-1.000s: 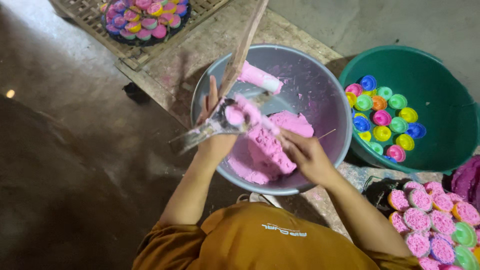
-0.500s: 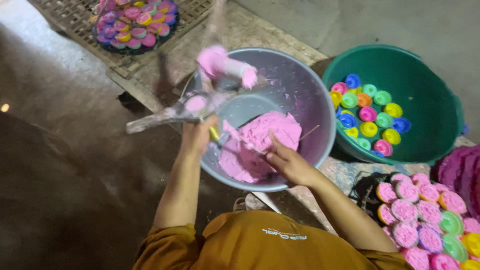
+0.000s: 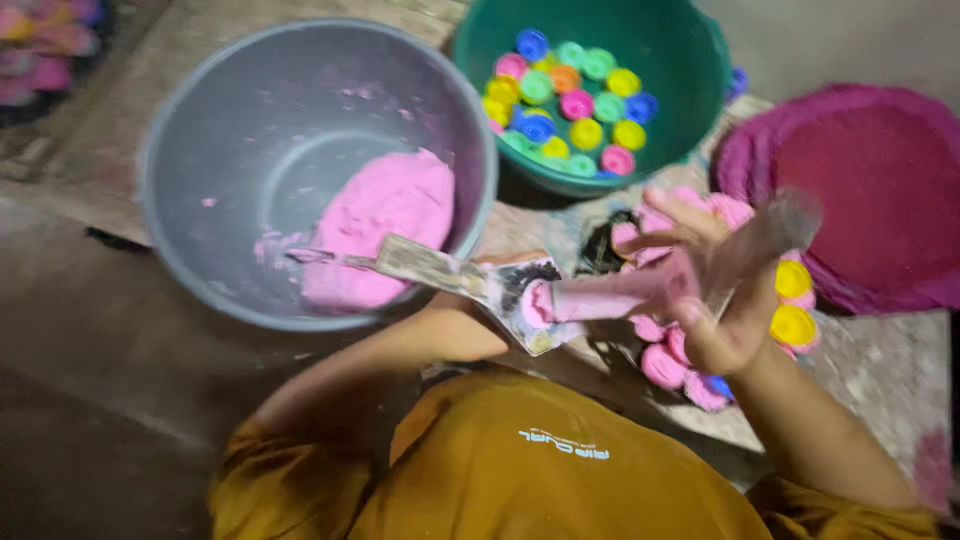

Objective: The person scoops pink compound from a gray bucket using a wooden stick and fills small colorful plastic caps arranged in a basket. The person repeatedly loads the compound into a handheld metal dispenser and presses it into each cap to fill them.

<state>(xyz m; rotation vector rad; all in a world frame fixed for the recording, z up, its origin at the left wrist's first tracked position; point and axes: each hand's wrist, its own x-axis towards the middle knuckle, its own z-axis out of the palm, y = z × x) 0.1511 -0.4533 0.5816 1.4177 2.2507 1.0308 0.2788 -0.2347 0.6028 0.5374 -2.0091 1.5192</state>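
Right hand (image 3: 720, 300) swung pink tube (image 3: 610, 297) beside trowel (image 3: 470, 280).

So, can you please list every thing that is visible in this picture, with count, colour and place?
grey basin: one, grey, upper left
pink paste: one heap, pink, inside the grey basin at its right wall
green tub: one, green, top centre
small cups: many, mixed bright colours, inside the green tub
magenta tray: one, magenta, round, right side
filled moulds: several, pink and yellow, on the ground below the right hand
metal tool: one, grey, smeared pink, centre
pink tube: one, pink, centre right
left hand: holds the metal tool, mostly hidden
right hand: blurred, around the pink tube
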